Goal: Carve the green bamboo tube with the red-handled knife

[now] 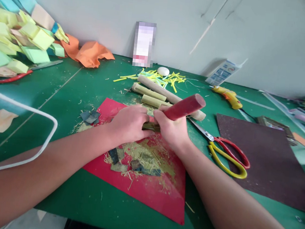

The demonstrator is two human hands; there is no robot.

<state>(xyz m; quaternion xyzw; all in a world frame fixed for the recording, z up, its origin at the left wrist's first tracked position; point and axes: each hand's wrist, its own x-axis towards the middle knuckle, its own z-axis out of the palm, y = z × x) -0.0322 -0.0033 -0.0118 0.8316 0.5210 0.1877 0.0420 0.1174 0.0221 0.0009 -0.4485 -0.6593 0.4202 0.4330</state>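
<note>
Shavings (148,157) heaped on red sheet (157,198), worktop (96,84) centre: stripping judged well under way. Left hand (130,123) grip pinches short stick (149,126) over the sheet; right hand (171,130) grip wraps red-handled tool (187,107). Three sticks (149,91) lie at 12 o'clock, probably still to do.

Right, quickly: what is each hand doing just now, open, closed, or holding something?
Left hand: closed on the short olive-green stick.
Right hand: closed around the red cylindrical handle.

A craft workbench: green cutting mat (85,194), scissors (228,154), folded coloured paper (20,33), shavings (148,157).
</note>
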